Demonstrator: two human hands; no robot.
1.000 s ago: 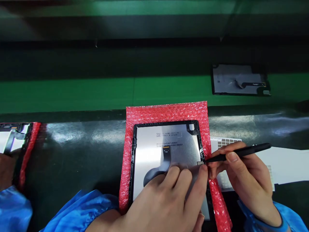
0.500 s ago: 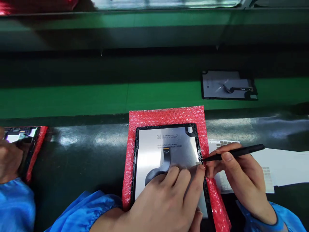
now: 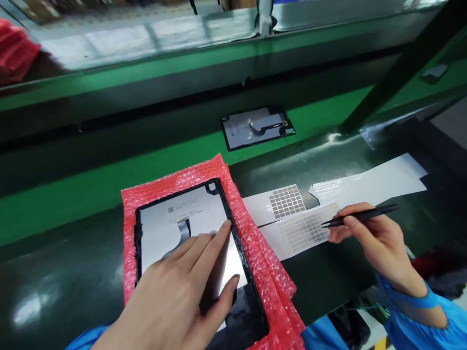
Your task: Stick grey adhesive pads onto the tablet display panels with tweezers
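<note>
The right hand, pinching tweezers, has left the panel for the sticker sheet; left hand stays spread.

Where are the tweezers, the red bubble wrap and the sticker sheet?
tweezers (image 3: 359, 215), head view, mid shaft
red bubble wrap (image 3: 255, 243), head view, right edge
sticker sheet (image 3: 304, 228), head view, grid of stickers

Dark bench: red bubble wrap, sticker sheets.

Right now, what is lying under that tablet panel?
Red bubble wrap lies under the tablet panel, showing around its edges, on the dark worktable. The left hand covers the panel's near part; what is beneath its middle is hidden.
</note>
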